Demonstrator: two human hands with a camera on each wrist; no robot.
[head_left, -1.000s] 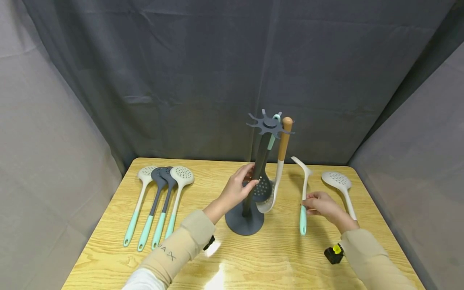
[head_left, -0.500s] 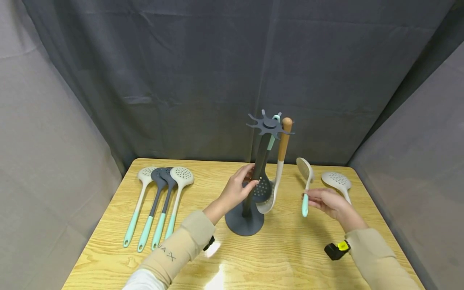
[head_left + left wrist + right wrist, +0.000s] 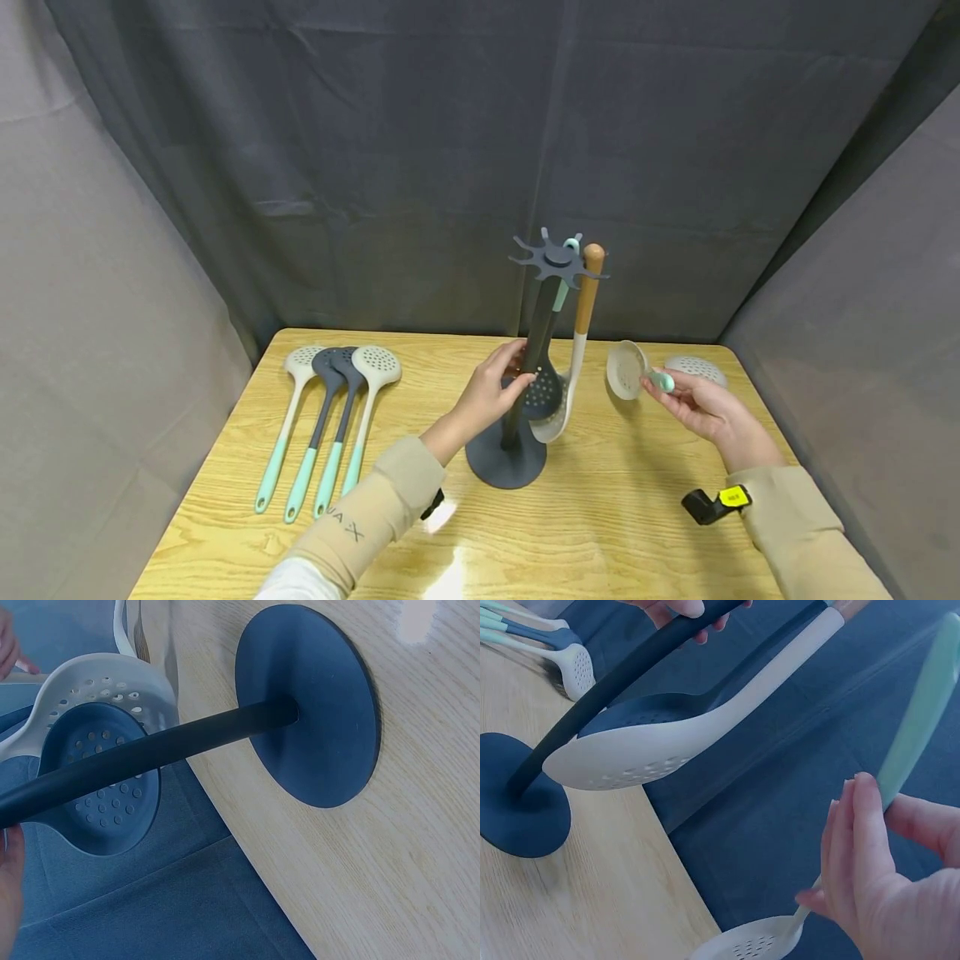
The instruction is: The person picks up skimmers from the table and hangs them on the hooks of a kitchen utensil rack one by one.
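**Spoon lifted clear, stand steadied**

Spoon [image 3: 628,369], cream bowl with a mint-green handle, is up off the worktop [image 3: 585,533] right of centre in the head view, its handle end pinched by the right hand [image 3: 701,408] and its bowl turned toward the stand [image 3: 525,367]. The left hand [image 3: 491,392] has its fingers wrapped round the dark pole at centre frame. The step in hand looks like bringing the spoon to the rack; the next move likely calls for raising the handle tip to a free notch in the star-shaped top [image 3: 558,257], where a dark skimmer [image 3: 542,390] and a wood-handled ladle [image 3: 573,367] already hang. Four more utensils [image 3: 330,417] lie at left, and one skimmer [image 3: 697,367] behind the right hand.
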